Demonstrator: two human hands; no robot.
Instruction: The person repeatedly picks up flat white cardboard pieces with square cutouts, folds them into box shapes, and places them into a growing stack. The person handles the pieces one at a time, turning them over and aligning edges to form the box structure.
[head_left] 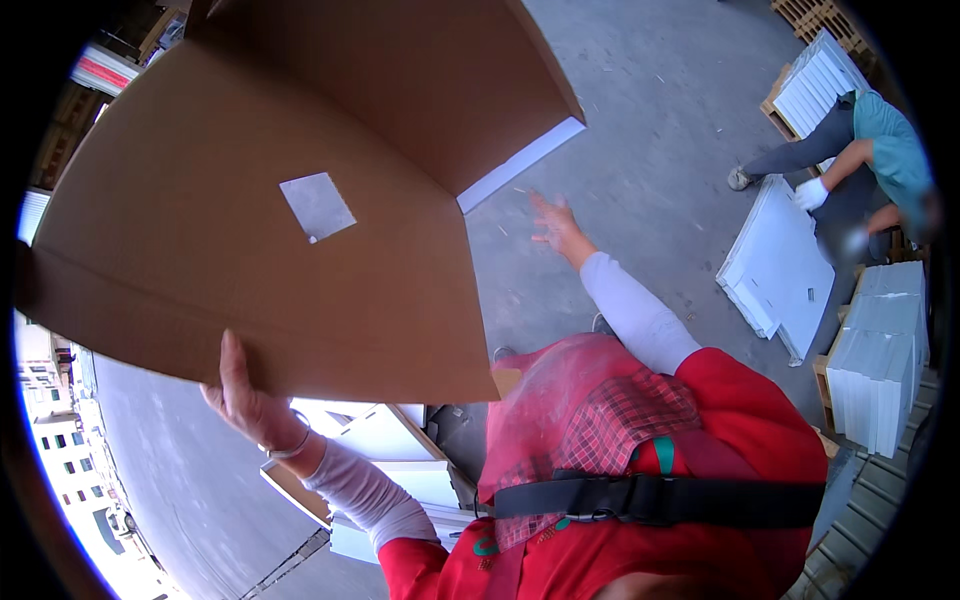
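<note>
A large folded cardboard sheet (400, 300), brown on the face toward me, fills the upper left of the head view. A four-sided hole (318, 207) is cut through it, and one raised panel has a white edge strip (520, 165). My left hand (248, 402) grips the sheet's near edge, thumb on the brown face and the other fingers mostly hidden behind it. To the right of the white strip, my right hand (560, 228) reaches out with fingers spread, holding nothing and apart from the cardboard.
Flat white cartons (395, 450) lie stacked below the sheet. At the right, a co-worker in a teal shirt (888, 135) and white gloves bends over white folded cardboard (780, 265) on the grey floor (640, 130). White stacks (875, 350) on wooden pallets stand nearby.
</note>
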